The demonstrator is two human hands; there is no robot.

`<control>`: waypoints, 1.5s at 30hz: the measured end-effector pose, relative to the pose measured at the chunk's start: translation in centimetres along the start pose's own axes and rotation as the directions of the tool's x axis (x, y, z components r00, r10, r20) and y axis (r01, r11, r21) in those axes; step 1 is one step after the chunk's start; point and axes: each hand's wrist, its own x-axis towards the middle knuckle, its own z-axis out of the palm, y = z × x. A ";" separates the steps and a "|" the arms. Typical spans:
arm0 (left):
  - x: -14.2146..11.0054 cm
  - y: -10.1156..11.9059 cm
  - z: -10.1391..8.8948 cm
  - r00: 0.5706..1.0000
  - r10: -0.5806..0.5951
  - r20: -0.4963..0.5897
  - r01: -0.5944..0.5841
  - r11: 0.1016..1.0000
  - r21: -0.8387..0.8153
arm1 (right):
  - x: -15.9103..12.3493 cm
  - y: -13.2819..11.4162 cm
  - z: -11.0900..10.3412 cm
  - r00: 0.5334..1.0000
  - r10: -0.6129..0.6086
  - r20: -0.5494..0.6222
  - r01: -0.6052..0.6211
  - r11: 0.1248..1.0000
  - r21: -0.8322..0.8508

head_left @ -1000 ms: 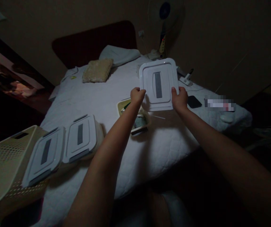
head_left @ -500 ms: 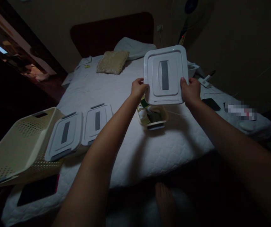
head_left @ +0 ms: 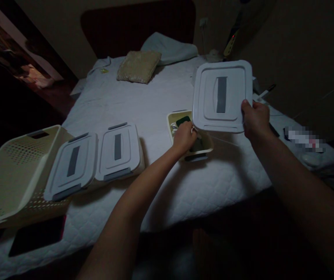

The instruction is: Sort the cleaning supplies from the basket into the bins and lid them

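Observation:
My right hand grips the right edge of a white plastic lid with a grey central strip, holding it up above the bed. My left hand is down in a small cream plastic tray, its fingers among the contents. A dark green item and something white show beside those fingers, and the fingertips are hidden. To the left, two white lidded plastic boxes with grey clips lie side by side on the quilted white bed.
A cream perforated plastic basket lies tilted at the left, with a dark flat tablet-like object below it. A beige cushion and a pillow lie near the dark headboard. A pixelated item sits at the bed's right.
My left hand has let go of the lid and dropped into the tray. My right hand alone holds the lid, which has moved to the right.

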 end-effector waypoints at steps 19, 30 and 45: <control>-2.7 2.7 5.3 0.656 0.616 0.437 -0.746 0.617 0.250 | -0.6 -0.5 1.4 0.998 0.008 0.064 -0.010 0.999 0.036; -5.5 -3.4 0.5 0.735 0.640 0.224 -0.674 0.726 0.137 | -2.6 -1.0 2.1 0.991 0.129 0.034 -0.132 0.989 0.070; -7.2 -5.1 -1.4 0.817 0.516 0.259 -0.533 0.846 -0.002 | -4.1 -0.6 3.3 0.977 0.208 0.048 -0.211 0.976 0.053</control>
